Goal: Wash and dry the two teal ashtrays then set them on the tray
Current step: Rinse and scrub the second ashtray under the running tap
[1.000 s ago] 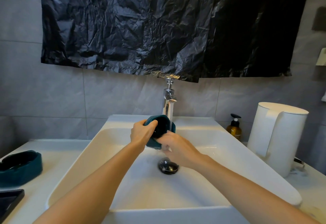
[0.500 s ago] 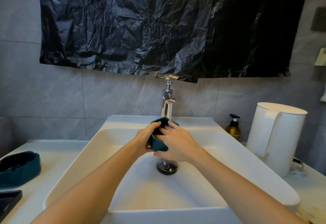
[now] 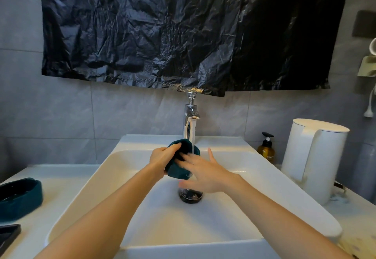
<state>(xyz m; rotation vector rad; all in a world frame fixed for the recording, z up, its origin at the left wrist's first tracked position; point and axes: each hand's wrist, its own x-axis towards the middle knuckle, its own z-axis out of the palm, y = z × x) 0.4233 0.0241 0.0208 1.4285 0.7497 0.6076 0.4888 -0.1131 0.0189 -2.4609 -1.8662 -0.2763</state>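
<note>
My left hand (image 3: 162,155) grips one teal ashtray (image 3: 177,172) by its left rim and holds it tilted under running water from the chrome tap (image 3: 190,116), above the white sink (image 3: 142,207). My right hand (image 3: 203,172) lies with spread, straight fingers against the ashtray's right side, blurred by motion. The second teal ashtray (image 3: 20,198) stands on the counter at the far left. A dark tray corner (image 3: 8,236) shows at the bottom left edge.
A dark drain plug (image 3: 190,195) sits in the basin below the hands. To the right of the sink stand an amber pump bottle (image 3: 266,148) and a tall white kettle (image 3: 311,157). Black plastic sheet (image 3: 183,30) covers the wall above.
My right hand has opened from cupping the ashtray to flat, spread fingers against its side. The ashtray has tilted and stays under the stream in my left hand.
</note>
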